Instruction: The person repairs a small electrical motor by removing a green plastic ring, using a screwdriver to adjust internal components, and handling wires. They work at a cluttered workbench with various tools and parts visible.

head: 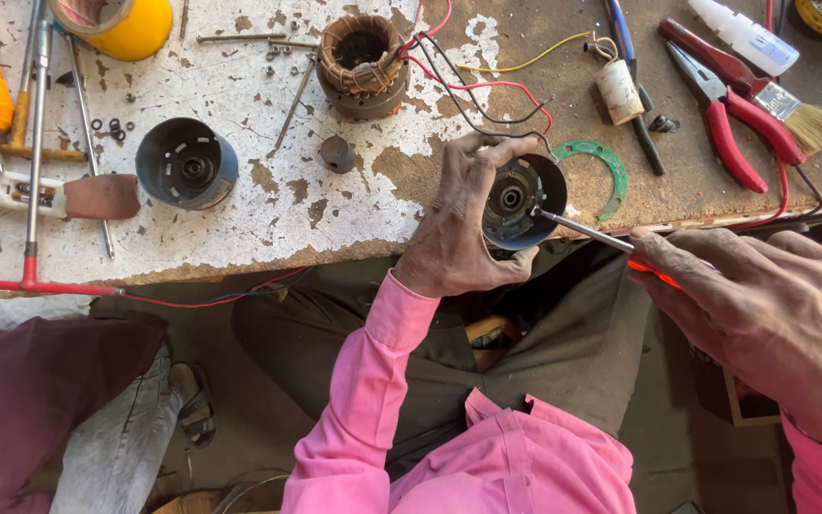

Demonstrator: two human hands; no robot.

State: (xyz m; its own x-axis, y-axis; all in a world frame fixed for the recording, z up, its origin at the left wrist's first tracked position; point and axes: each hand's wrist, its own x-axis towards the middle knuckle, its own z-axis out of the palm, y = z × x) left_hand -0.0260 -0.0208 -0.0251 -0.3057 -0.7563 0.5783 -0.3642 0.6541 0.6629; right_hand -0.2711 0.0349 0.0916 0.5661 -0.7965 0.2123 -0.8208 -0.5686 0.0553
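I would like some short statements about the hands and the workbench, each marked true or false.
1. The left hand grips a round motor end cover. True.
2. The right hand holds a paintbrush. False: it holds a screwdriver whose tip is inside the cover; the paintbrush lies on the bench.
3. The copper-wound stator lies on the workbench. True.
4. The red pliers are in the left hand. False: they lie on the bench.

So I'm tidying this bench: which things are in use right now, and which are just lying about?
In use:
left hand gripping the round motor cover
right hand holding the screwdriver

Lying about:
copper coil
second dark housing
green gasket
red pliers
brush
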